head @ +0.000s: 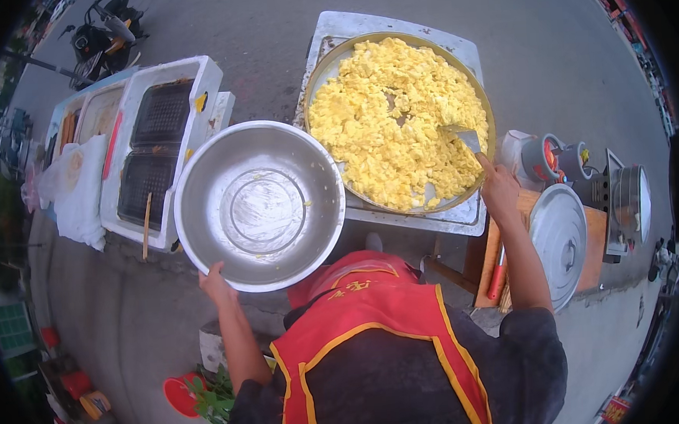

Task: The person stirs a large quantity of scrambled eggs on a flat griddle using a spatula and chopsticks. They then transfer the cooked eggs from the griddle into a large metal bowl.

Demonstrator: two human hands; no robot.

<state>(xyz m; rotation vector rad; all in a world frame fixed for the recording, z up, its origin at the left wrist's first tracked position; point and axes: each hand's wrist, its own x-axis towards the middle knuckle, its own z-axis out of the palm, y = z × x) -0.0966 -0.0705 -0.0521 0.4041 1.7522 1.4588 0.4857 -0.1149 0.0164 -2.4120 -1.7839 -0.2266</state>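
Observation:
My left hand grips the lower left rim of a large stainless steel bowl, which holds only a few small yellow bits. In my right hand is the handle of a metal spatula; its blade dips into scrambled eggs at their right side. The eggs fill most of a wide round pan set on a metal stovetop. The bowl's right edge lies close beside the pan, overlapping its lower left rim in this view.
Left of the bowl stands a white foam box with black trays and a pair of wooden chopsticks. To the right, a round metal lid and a red-handled tool rest on a wooden board, near grey containers.

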